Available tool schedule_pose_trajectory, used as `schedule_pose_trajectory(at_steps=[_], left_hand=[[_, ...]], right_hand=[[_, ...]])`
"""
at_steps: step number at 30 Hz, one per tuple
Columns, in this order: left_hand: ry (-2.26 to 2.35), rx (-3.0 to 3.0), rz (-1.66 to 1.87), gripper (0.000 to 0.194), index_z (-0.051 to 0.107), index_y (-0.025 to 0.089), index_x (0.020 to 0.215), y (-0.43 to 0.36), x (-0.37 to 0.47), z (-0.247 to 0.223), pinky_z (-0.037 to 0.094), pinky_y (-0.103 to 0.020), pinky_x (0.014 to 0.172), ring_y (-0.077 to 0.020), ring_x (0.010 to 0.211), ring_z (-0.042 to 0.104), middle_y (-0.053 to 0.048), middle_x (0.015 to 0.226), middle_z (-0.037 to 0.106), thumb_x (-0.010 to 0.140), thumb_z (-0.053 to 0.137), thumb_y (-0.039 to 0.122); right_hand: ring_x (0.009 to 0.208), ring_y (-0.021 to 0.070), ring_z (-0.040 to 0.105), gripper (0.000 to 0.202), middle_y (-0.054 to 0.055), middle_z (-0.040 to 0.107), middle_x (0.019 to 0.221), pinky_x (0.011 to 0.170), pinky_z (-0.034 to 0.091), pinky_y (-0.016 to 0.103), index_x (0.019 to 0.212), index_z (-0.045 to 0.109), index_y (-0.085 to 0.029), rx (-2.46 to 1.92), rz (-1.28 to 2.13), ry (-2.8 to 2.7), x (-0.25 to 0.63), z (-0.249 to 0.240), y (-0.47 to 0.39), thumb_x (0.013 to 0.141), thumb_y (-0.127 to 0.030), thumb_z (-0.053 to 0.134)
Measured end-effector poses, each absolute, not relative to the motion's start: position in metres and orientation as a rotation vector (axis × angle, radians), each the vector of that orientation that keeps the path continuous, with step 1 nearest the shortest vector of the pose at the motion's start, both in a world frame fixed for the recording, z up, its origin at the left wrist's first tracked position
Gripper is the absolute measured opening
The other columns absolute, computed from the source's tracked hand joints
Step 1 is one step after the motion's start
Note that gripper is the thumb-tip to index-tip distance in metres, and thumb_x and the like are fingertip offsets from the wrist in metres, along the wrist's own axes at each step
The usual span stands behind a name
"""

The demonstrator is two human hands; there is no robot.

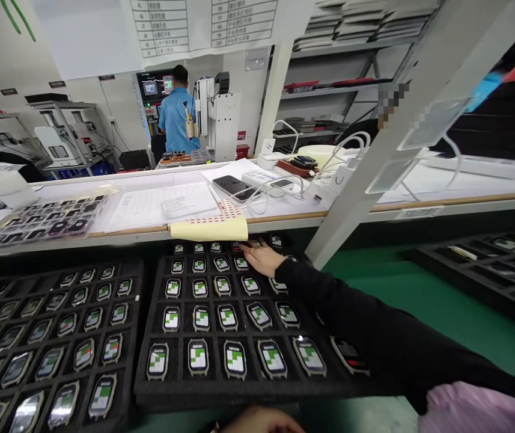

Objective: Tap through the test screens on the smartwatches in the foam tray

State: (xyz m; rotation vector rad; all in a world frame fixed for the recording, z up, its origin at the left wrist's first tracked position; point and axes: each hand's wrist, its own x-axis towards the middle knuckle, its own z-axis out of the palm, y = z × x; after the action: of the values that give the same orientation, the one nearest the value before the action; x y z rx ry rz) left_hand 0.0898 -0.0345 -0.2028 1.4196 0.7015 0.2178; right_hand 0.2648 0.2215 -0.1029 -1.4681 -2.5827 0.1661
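Right hand (262, 257) reaches to the far row of the middle foam tray (151, 337), fingers flat and loose on a watch (241, 263) there, nothing gripped. Left hand (261, 421) sits at the frame's bottom edge, near the tray's front lip; can't tell if open or closed. Step looks like working along the back row of lit watch faces, one slot at a time. Next move probably needs a fingertip pinch on one case without knocking its neighbours. A second tray (50, 337) of watches sits just left. Green bench (419, 300) below; a raised shelf (149, 180) behind carries papers, a sticker sheet (210, 222), a phone (234, 186). Factory room, a person in blue (176, 117) at a machine.
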Motion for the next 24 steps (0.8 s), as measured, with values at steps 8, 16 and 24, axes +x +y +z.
schedule_pose_trajectory(at_steps=[8,16,24], left_hand=[[0.72,1.367,0.274,0.045,0.073,0.017,0.114,-0.036,0.09,-0.195,0.028,-0.021,0.055,-0.0086,0.057,0.036,0.0,0.066,0.047,0.091,0.059,0.053],[0.723,1.238,0.242,0.088,0.071,0.013,0.116,-0.037,0.064,-0.187,0.025,-0.02,0.054,-0.0077,0.057,0.032,0.001,0.067,0.043,0.072,0.053,0.088],[0.665,1.438,0.247,0.041,0.054,0.027,0.133,-0.039,0.018,-0.068,0.042,-0.021,0.075,-0.0107,0.076,0.052,-0.001,0.086,0.059,0.097,0.057,0.045]], right_hand=[[0.145,0.034,0.027,0.057,0.02,0.046,0.146,0.118,0.018,0.063,0.145,0.045,0.0,-1.416,0.27,-2.548,0.282,-0.086,0.202,0.1,-0.023,0.021],[0.118,0.0282,0.062,0.052,0.005,0.064,0.129,0.1,0.053,0.038,0.133,0.064,-0.017,-1.364,0.514,-2.399,0.33,-0.053,0.121,0.101,-0.038,0.03],[0.109,0.0316,0.067,0.043,0.006,0.073,0.113,0.101,0.052,0.045,0.118,0.071,-0.021,-1.517,0.572,-1.737,0.366,-0.057,0.039,0.094,-0.047,0.047]])
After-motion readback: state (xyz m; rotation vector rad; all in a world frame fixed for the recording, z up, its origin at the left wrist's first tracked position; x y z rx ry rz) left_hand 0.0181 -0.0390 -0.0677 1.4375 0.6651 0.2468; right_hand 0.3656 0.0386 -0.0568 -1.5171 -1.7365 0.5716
